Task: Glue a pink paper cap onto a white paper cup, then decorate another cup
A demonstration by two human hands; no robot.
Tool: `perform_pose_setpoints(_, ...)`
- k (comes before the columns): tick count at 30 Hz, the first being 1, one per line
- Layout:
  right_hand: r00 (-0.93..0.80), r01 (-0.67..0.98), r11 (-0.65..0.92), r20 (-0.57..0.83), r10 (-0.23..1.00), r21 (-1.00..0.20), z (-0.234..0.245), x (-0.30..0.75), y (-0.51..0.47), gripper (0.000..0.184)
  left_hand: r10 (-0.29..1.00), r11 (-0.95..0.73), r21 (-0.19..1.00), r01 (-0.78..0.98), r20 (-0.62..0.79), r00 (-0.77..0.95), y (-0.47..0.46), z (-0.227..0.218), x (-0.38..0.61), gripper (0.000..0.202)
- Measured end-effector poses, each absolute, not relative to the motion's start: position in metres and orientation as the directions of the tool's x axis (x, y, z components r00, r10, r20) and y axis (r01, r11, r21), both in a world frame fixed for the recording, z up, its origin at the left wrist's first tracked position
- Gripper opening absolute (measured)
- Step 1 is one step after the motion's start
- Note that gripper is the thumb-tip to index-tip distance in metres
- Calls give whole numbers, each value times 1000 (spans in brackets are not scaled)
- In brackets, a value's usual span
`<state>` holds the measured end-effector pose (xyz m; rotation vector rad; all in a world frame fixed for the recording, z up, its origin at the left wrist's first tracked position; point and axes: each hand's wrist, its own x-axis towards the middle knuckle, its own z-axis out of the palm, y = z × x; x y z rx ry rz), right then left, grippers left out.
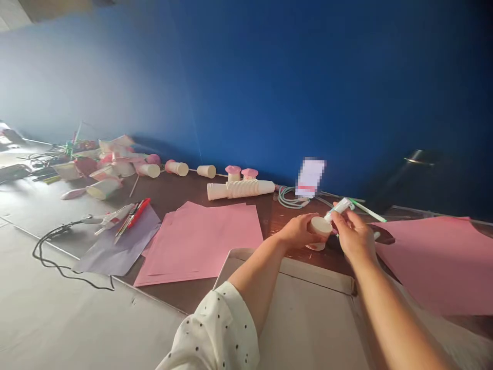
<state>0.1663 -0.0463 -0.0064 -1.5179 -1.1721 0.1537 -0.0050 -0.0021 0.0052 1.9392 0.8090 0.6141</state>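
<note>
My left hand is closed round the side of a pale paper cup, whose flat round end faces up. Close on its right, my right hand grips a small white squeeze bottle, tilted with its narrow tip by the cup's edge. Below the held cup a further pale cup-like piece shows in part. My fingers hide much of the cup's side and the lower part of the bottle.
Behind lie a long stack of nested paper cups, two pink-topped cups, a coiled cable and a pixelated upright panel. Pink sheets lie left, more pink paper right. Red-handled scissors and a glue gun are far left.
</note>
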Motion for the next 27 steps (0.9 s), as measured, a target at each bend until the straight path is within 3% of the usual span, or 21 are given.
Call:
perform_pose_setpoints(4,551,452,106,370,748,-886,-4,159,-50,60,802,-348,851,393,53,595,-9,6,-4,110)
perform_pose_setpoints(7,528,449,128,378,760,-884,0,152,-53,59,870,-341,794,503,63,489,-15,3,-1,120)
perform_pose_setpoints(15,510,472,126,387,768,-873,12,142,-60,56,879,-383,778,497,142,456,-14,1,3,102)
perform_pose_setpoints(27,545,521,96,417,727,-848,18,139,-63,56,855,-286,893,348,74,513,-14,12,-10,82)
